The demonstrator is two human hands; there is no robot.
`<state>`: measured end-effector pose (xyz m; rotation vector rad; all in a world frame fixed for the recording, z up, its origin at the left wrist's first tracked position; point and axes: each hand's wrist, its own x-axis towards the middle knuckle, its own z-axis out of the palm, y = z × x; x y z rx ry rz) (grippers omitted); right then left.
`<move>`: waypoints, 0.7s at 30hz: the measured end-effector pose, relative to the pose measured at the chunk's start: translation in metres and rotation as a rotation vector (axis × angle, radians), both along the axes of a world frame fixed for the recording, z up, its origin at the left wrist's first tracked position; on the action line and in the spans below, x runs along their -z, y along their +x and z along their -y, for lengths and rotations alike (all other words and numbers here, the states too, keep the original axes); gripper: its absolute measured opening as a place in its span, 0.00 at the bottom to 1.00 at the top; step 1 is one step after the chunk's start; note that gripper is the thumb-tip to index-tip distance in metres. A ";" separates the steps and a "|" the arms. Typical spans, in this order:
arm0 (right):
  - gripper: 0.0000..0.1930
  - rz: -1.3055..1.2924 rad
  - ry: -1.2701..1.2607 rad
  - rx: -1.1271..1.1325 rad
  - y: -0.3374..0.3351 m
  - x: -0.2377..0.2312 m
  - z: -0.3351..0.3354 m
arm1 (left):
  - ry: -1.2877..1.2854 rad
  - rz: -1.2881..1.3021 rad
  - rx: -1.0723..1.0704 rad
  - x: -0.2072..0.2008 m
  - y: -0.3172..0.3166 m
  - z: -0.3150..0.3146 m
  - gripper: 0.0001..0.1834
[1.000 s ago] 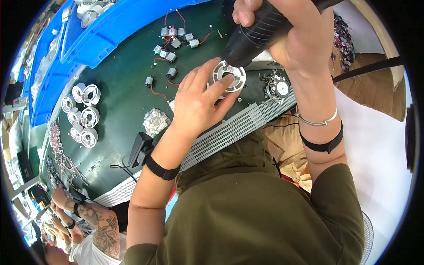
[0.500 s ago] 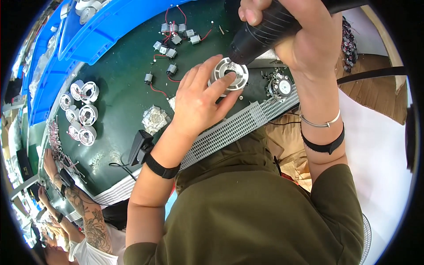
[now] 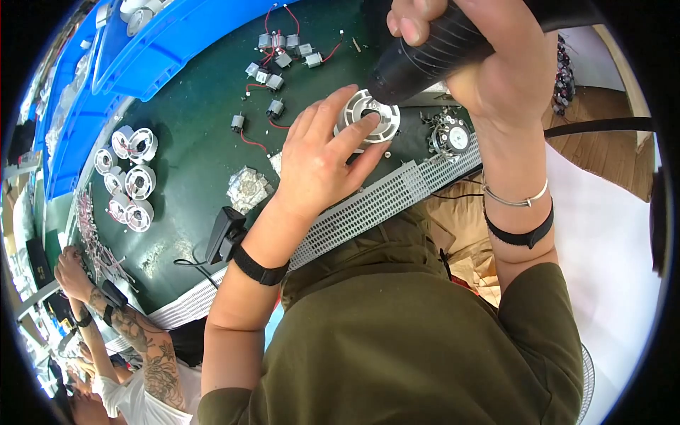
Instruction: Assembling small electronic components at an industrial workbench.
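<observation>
A white round plastic housing [image 3: 388,127] with a spoked rim sits on the green table, and my left hand [image 3: 315,156] is closed around its near left side. One finger of that hand presses into the middle opening. From the upper right, my right hand [image 3: 499,74] grips a black power screwdriver [image 3: 428,64], tilted so its nose is over the far edge of the housing. The bit's contact with a screw cannot be made out. Just right of the housing lies a round metal part [image 3: 453,138] with small screws clustered around it.
Small motors [image 3: 275,108] with red wires are scattered beyond my left hand. Several white housings [image 3: 140,183] stand at the left, near a blue bin [image 3: 163,60]. A clear plastic piece [image 3: 248,190] lies by my left wrist. A co-worker's tattooed arm [image 3: 131,326] reaches in from the lower left.
My right hand and the screwdriver have shifted slightly right. My left hand keeps its hold on the housing. The co-worker's hands have come closer together at the table's left edge.
</observation>
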<state>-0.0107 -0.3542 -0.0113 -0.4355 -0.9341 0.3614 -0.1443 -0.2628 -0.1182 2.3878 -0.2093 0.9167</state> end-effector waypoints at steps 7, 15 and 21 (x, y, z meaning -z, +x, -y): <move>0.19 0.138 -0.097 0.148 -0.004 -0.007 0.004 | 0.000 0.005 0.004 0.000 0.000 -0.001 0.16; 0.20 -0.070 -0.095 -0.007 -0.013 -0.009 0.001 | -0.015 -0.001 -0.004 0.000 -0.001 0.001 0.16; 0.21 0.027 -0.316 0.244 -0.017 -0.011 0.001 | -0.040 -0.005 0.008 0.002 -0.001 0.001 0.17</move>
